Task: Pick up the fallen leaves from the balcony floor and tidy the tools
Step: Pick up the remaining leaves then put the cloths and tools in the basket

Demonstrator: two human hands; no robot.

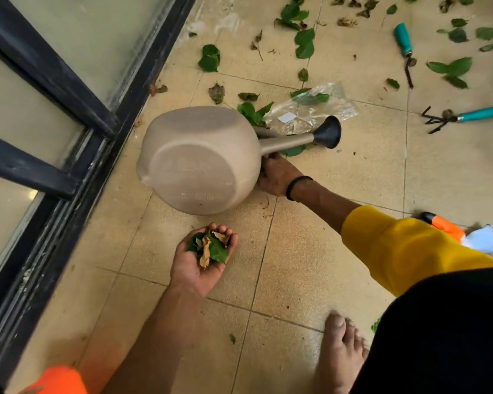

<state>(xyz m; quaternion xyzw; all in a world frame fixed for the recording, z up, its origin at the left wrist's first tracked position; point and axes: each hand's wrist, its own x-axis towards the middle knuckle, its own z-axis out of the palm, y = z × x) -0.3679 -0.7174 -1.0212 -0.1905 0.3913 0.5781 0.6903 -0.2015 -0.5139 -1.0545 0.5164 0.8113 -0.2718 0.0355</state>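
I am in the middle of cleaning up. My left hand (204,258) is cupped, fingers curled round a small pile of leaves (209,247). My right hand (275,176) holds the watering can (195,159), which is tipped so I see its bottom; I cannot tell how the fingers sit behind it. Many leaves still lie on the floor (339,180), far from me, near the plastic bag (310,109), a small rake (467,116) and another tool (404,45). I think next I should stand the can up out of the way, then grab more leaves.

yellow sleeve (396,245) on right arm, orange sleeve (60,379) on left (mismatched cuffs), black band (296,186) at right wrist, black garment (444,331), bare foot (339,351)
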